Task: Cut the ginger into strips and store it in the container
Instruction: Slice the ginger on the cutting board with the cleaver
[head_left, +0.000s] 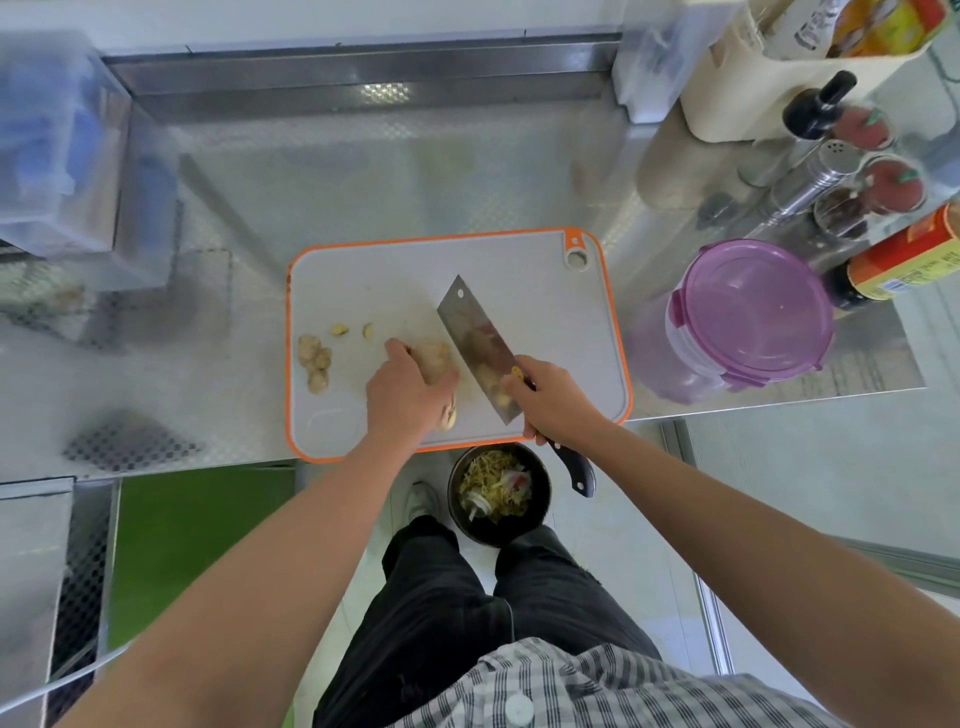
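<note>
A grey cutting board (519, 270) with an orange rim lies on the steel counter. My left hand (405, 395) presses down on a large ginger root (434, 358) near the board's middle. My right hand (550, 397) grips the dark handle of a cleaver (478, 343), whose blade stands tilted right beside the ginger. A knobby ginger piece (314, 361) and two small offcuts (340, 329) lie at the board's left. The clear container with a purple lid (748, 317), lid on, stands to the right of the board.
A black bin (498, 493) holding peelings and scraps stands on the floor below the counter's front edge. Spice jars, a shaker (815, 176) and sauce bottles (904, 260) crowd the back right. A clear plastic box (57, 150) sits at the far left.
</note>
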